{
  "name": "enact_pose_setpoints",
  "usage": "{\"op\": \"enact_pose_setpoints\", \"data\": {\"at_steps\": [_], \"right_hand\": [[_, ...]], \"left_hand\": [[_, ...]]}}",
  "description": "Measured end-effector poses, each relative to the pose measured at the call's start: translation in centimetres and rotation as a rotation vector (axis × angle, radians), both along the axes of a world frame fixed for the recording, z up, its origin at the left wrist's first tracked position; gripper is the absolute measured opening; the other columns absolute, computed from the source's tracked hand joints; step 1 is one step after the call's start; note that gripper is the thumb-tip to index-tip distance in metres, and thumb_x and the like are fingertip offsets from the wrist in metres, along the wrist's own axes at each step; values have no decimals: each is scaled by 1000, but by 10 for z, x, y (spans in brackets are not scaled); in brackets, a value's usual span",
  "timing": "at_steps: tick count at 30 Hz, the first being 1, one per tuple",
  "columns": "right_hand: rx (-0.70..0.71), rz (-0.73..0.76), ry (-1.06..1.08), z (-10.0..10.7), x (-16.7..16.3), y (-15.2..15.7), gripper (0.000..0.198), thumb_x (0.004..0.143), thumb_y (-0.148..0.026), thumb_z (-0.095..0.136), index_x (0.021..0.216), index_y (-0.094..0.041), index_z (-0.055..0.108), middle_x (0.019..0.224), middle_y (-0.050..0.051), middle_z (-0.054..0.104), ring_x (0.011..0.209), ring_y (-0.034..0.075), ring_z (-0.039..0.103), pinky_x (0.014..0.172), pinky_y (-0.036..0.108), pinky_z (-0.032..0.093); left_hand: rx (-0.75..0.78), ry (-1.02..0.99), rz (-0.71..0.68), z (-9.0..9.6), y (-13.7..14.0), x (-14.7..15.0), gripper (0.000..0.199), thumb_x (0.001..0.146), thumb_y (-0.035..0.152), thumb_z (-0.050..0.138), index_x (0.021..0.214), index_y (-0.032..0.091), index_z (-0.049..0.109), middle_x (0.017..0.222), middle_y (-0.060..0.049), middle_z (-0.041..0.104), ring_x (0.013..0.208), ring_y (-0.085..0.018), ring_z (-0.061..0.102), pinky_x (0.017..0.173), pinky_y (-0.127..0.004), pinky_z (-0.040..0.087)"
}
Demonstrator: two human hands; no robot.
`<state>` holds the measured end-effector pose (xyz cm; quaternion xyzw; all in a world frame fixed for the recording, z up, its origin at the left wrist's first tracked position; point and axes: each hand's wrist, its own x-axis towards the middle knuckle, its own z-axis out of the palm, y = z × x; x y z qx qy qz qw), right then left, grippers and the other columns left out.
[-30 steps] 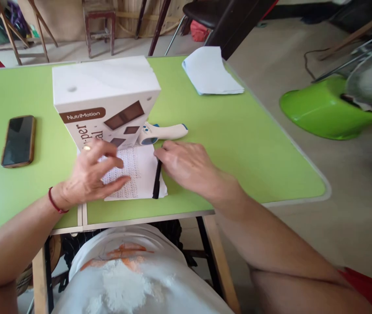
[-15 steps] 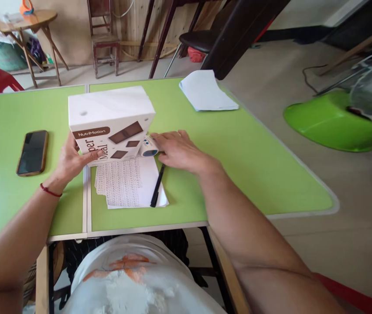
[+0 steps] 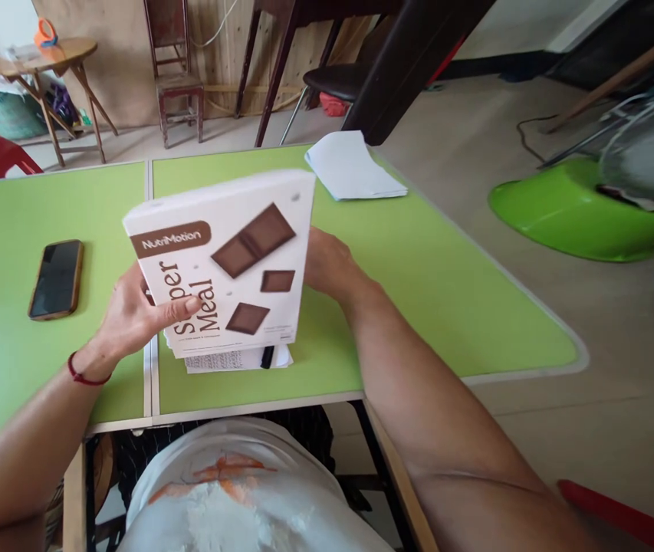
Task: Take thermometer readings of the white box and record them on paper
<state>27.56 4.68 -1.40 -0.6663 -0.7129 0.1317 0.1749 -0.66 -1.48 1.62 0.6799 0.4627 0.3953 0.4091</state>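
A white box [image 3: 257,314] printed with "NutriMotion Super Meal" and brown chocolate pieces stands tilted in front of me, its front panel facing me. My left hand [image 3: 131,314] grips its left side, thumb across the front and fingers behind. Behind the box's right edge is my right hand [image 3: 331,264]; its fingers are hidden, so what they hold or touch does not show. Sheets of paper covered in handwriting [image 3: 220,361] stick out below the box. On them rests a black pen [image 3: 267,356], mostly covered by the box.
A phone [image 3: 56,280] lies left on the green table [image 3: 442,299]. A stack of white paper [image 3: 355,167] sits at its far edge. Beyond are a wooden chair [image 3: 180,88], a dark stool [image 3: 335,80] and, on the right, a bright green plastic seat [image 3: 557,222].
The box has tipped so its front shows more fully and comes nearer, covering most of the pen and papers. The small white-and-blue item by my right hand is now out of sight behind it.
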Motion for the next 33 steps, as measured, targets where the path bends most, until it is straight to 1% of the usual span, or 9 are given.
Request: {"op": "enact_pose_setpoints", "data": {"at_steps": [3, 5, 7, 9, 11, 15, 22, 27, 33], "right_hand": [[76, -155, 271, 7, -3, -2, 20, 70, -31, 68, 86, -19, 62, 90, 9, 69, 79, 25, 61, 70, 39, 48], [192, -213, 676, 21, -5, -12, 25, 65, -35, 71, 83, -22, 59, 81, 5, 66, 71, 21, 60, 65, 38, 50], [240, -165, 1102, 41, -8, -32, 27, 64, -39, 71, 81, -24, 58, 74, 0, 60, 60, 17, 56, 57, 34, 49], [137, 10, 1354, 61, -11, -60, 28, 66, -44, 70, 86, -26, 61, 73, -1, 58, 56, 15, 54, 49, 31, 46], [34, 140, 1433, 73, -19, -89, 32, 66, -45, 75, 90, -27, 65, 70, -2, 55, 52, 12, 51, 45, 28, 42], [-188, 190, 1649, 61, -47, -130, 40, 62, -48, 83, 93, -26, 69, 65, -4, 50, 44, 8, 41, 38, 24, 34], [-364, 226, 1662, 16, -76, -144, 30, 72, -43, 79, 87, -22, 64, 72, -2, 53, 53, 8, 44, 47, 25, 37], [-356, 214, 1580, 10, -75, -141, 27, 76, -41, 76, 73, -22, 58, 64, -3, 49, 55, 11, 40, 50, 28, 34], [-340, 195, 1547, 8, -80, -140, 29, 75, -43, 76, 73, -21, 58, 65, -2, 52, 55, 10, 41, 50, 28, 34]], "left_hand": [[-93, 51, -12, -2, 2, 2, 66, 66, 52, 85, 115, 16, 61, 107, -12, 74, 98, -34, 70, 79, -44, 60], [-132, 63, -37, -3, 4, 1, 67, 67, 53, 84, 117, 15, 59, 108, -14, 74, 99, -34, 70, 79, -46, 60], [-160, 70, -68, -4, 6, -1, 69, 68, 52, 83, 121, 15, 57, 109, -14, 73, 99, -35, 70, 79, -47, 59], [-165, 78, -92, -4, 6, -3, 69, 70, 50, 82, 124, 15, 57, 111, -14, 72, 100, -35, 69, 81, -48, 59], [-140, 52, -142, -5, 6, -3, 64, 74, 46, 81, 125, 16, 57, 113, -13, 72, 103, -33, 69, 84, -47, 58], [-104, -74, -244, -8, 6, -1, 61, 78, 40, 79, 130, 17, 54, 122, -12, 69, 108, -31, 67, 88, -43, 58], [-89, -81, -239, -9, 7, 0, 62, 75, 41, 81, 126, 15, 55, 121, -13, 69, 105, -30, 68, 84, -41, 59], [-135, -60, -222, -10, 6, 0, 67, 75, 41, 82, 130, 17, 52, 115, -12, 70, 93, -28, 70, 76, -39, 59], [-139, -97, -248, -9, 6, 2, 52, 75, 40, 81, 117, 17, 60, 115, -12, 70, 96, -27, 68, 79, -38, 59]]}}
